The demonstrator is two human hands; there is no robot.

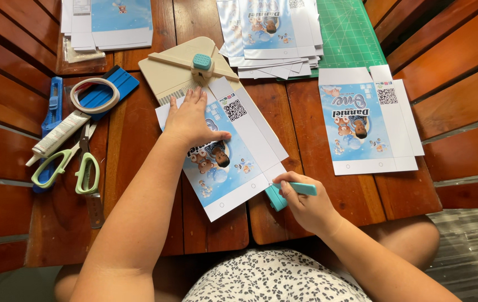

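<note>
Printed box blank point(229, 162) lies flat on the beige scoring board point(167, 70), skewed diagonally across the wooden table point(300, 120), with its lower corner overhanging toward my lap. I keep my left hand point(190, 120) spread, palm down, fingers pressed on the upper part of the sheet; I judge this pins the card against the board so it cannot slide while a line is worked. My right hand point(306, 204) pinches a teal scoring tool point(292, 191) between thumb and forefinger, its tip touching the lower right edge of the blank, where a fold flap begins. The teal slider point(202, 61) sits on the board's guide arm just above the sheet, apart from both hands. A second blank point(362, 123) lies flat to the right, well apart, likely kept out of the working area. Stacks of further blanks point(270, 33) rest on the green cutting mat point(351, 33) at the far edge. To the left, scissors point(79, 162), a glue tube point(60, 137), a tape roll point(94, 95) and a blue craft knife point(54, 103) lie grouped within reach of the left hand.
</note>
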